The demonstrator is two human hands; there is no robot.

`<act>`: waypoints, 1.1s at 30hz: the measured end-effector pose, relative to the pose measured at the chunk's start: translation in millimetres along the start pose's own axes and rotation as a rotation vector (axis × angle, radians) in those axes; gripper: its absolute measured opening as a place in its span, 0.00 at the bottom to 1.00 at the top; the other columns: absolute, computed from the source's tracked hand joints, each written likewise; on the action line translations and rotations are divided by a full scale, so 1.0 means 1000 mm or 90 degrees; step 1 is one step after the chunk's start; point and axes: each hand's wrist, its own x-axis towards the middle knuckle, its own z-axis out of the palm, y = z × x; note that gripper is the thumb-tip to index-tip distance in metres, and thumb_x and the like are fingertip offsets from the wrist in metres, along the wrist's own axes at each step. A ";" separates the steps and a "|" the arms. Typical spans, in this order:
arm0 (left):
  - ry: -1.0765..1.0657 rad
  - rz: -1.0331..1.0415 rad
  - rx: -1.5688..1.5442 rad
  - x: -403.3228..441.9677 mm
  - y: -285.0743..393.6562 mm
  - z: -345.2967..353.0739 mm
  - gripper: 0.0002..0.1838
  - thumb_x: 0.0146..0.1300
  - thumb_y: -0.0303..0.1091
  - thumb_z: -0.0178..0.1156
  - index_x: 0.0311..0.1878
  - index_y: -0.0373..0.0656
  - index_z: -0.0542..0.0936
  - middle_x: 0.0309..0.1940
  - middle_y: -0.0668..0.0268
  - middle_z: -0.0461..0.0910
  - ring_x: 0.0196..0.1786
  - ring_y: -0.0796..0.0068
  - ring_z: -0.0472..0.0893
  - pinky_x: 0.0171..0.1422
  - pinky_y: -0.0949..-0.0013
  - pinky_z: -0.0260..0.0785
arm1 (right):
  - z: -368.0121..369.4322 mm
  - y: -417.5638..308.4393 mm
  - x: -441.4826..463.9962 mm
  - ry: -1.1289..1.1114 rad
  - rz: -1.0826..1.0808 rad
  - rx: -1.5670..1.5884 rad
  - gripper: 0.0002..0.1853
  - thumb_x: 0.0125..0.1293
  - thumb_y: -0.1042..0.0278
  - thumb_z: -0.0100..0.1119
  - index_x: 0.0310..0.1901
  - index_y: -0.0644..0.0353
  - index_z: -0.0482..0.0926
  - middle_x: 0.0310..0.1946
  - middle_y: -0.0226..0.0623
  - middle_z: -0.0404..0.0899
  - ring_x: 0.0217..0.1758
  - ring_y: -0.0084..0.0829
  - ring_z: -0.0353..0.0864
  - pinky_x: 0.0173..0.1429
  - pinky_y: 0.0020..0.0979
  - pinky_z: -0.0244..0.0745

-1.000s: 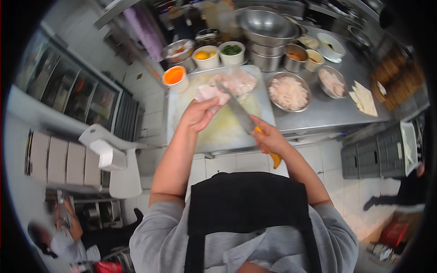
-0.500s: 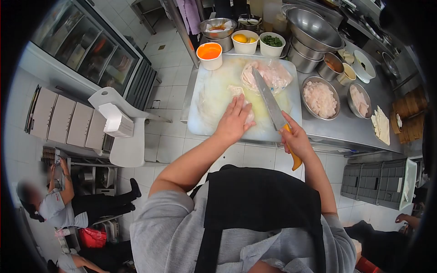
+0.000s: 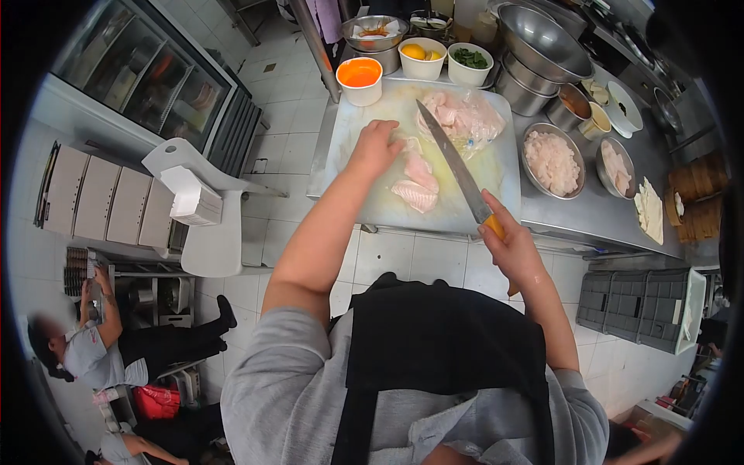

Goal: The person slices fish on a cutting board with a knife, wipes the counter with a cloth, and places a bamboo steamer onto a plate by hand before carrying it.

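Observation:
A pale pink fillet (image 3: 418, 180) lies on the white cutting board (image 3: 372, 203). Just to its upper left is my left hand (image 3: 377, 147), fingers apart, with nothing in it. My right hand (image 3: 506, 239) is closed around the yellow handle of a long knife (image 3: 457, 163), whose blade points up and left over the board. Near the blade's tip, a clear plastic bag of pale meat (image 3: 465, 122) rests at the board's top right.
Along the board's far edge are an orange-filled tub (image 3: 361, 82), a tub with yellow contents (image 3: 422, 60) and a tub of greens (image 3: 470, 65). Bowls of cut meat (image 3: 552, 161) (image 3: 616, 167) stand right. A co-worker (image 3: 101, 341) is at lower left.
My left hand has lifted from the fillet and moved up and left, uncovering the fillet on the board. The knife stays in my right hand, its tip slightly further left.

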 end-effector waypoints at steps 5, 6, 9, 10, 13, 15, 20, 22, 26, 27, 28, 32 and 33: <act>-0.234 -0.041 0.114 0.038 0.003 -0.006 0.16 0.55 0.36 0.66 0.46 0.41 0.81 0.46 0.53 0.81 0.50 0.56 0.80 0.56 0.58 0.73 | -0.003 -0.001 -0.008 0.005 0.011 0.075 0.32 0.70 0.69 0.58 0.74 0.39 0.63 0.25 0.32 0.74 0.24 0.23 0.70 0.33 0.29 0.73; -0.259 -0.062 0.106 0.042 0.006 -0.009 0.17 0.54 0.38 0.66 0.47 0.43 0.82 0.45 0.53 0.82 0.49 0.55 0.81 0.57 0.58 0.73 | -0.004 0.003 -0.010 0.011 0.012 0.098 0.32 0.70 0.70 0.58 0.74 0.39 0.63 0.24 0.30 0.71 0.22 0.20 0.68 0.31 0.27 0.71; -0.238 -0.150 -0.075 0.043 0.016 -0.025 0.12 0.60 0.35 0.63 0.44 0.40 0.81 0.40 0.57 0.84 0.43 0.66 0.84 0.49 0.66 0.75 | -0.009 0.011 -0.018 0.026 0.023 0.139 0.32 0.70 0.71 0.58 0.74 0.41 0.64 0.23 0.27 0.69 0.21 0.18 0.66 0.28 0.25 0.69; -0.238 -0.152 -0.073 0.043 0.025 -0.032 0.12 0.60 0.35 0.63 0.44 0.40 0.81 0.40 0.57 0.84 0.43 0.66 0.84 0.49 0.66 0.75 | -0.011 0.013 -0.020 0.034 0.032 0.155 0.32 0.70 0.71 0.57 0.74 0.42 0.64 0.23 0.26 0.68 0.21 0.17 0.66 0.27 0.25 0.69; -0.211 -0.094 -0.091 0.047 0.050 -0.051 0.12 0.61 0.35 0.62 0.44 0.40 0.82 0.37 0.59 0.85 0.40 0.70 0.83 0.47 0.67 0.75 | -0.017 0.013 -0.023 0.047 0.060 0.177 0.32 0.70 0.72 0.57 0.74 0.44 0.63 0.24 0.25 0.68 0.21 0.16 0.65 0.26 0.23 0.69; -0.245 -0.013 -0.072 0.048 0.068 -0.055 0.12 0.62 0.35 0.61 0.46 0.40 0.83 0.37 0.60 0.85 0.40 0.71 0.83 0.47 0.68 0.75 | -0.021 0.014 -0.021 0.045 0.056 0.174 0.32 0.70 0.73 0.57 0.74 0.45 0.63 0.25 0.25 0.68 0.21 0.16 0.64 0.26 0.23 0.68; -0.359 -0.098 -0.054 0.038 0.095 -0.030 0.12 0.62 0.37 0.62 0.46 0.41 0.84 0.40 0.56 0.85 0.43 0.63 0.83 0.52 0.63 0.74 | -0.029 0.011 -0.010 0.050 0.036 0.177 0.32 0.70 0.72 0.57 0.74 0.45 0.63 0.24 0.25 0.68 0.20 0.16 0.64 0.25 0.22 0.68; -0.378 -0.095 0.059 0.030 0.083 -0.010 0.12 0.62 0.37 0.62 0.45 0.42 0.84 0.41 0.56 0.84 0.45 0.60 0.83 0.53 0.62 0.74 | -0.032 0.012 -0.005 0.037 0.025 0.162 0.32 0.70 0.72 0.57 0.74 0.44 0.63 0.24 0.25 0.68 0.20 0.16 0.64 0.25 0.23 0.68; -0.108 -0.040 0.105 0.009 0.070 -0.010 0.11 0.58 0.38 0.65 0.40 0.44 0.82 0.45 0.57 0.80 0.51 0.55 0.78 0.58 0.61 0.70 | -0.040 0.015 -0.002 -0.019 -0.004 0.102 0.32 0.70 0.70 0.57 0.74 0.42 0.64 0.21 0.25 0.67 0.19 0.18 0.65 0.26 0.24 0.67; -0.090 0.055 0.049 -0.001 0.074 -0.012 0.11 0.56 0.38 0.66 0.39 0.44 0.81 0.46 0.59 0.78 0.54 0.54 0.76 0.60 0.60 0.69 | -0.040 0.018 -0.002 -0.024 -0.008 0.097 0.32 0.70 0.70 0.58 0.74 0.41 0.63 0.20 0.25 0.67 0.19 0.18 0.64 0.27 0.25 0.67; -0.092 0.054 0.050 -0.014 0.077 -0.009 0.11 0.56 0.38 0.66 0.39 0.44 0.81 0.46 0.59 0.78 0.54 0.54 0.76 0.60 0.60 0.69 | -0.041 0.019 -0.002 -0.026 -0.007 0.099 0.32 0.70 0.70 0.58 0.74 0.41 0.63 0.20 0.25 0.67 0.19 0.18 0.64 0.27 0.25 0.67; -0.065 0.276 0.092 -0.058 0.073 0.012 0.13 0.51 0.37 0.67 0.38 0.45 0.77 0.47 0.60 0.74 0.57 0.52 0.71 0.66 0.53 0.63 | -0.046 0.026 0.000 -0.049 0.000 0.083 0.32 0.70 0.69 0.58 0.74 0.39 0.64 0.21 0.26 0.67 0.20 0.19 0.64 0.28 0.26 0.68; -0.034 0.248 0.111 -0.061 0.072 0.015 0.14 0.50 0.37 0.67 0.38 0.45 0.76 0.48 0.60 0.73 0.58 0.52 0.70 0.67 0.51 0.61 | -0.046 0.027 0.001 -0.054 -0.005 0.082 0.31 0.70 0.68 0.58 0.73 0.37 0.64 0.21 0.27 0.67 0.21 0.20 0.65 0.28 0.26 0.69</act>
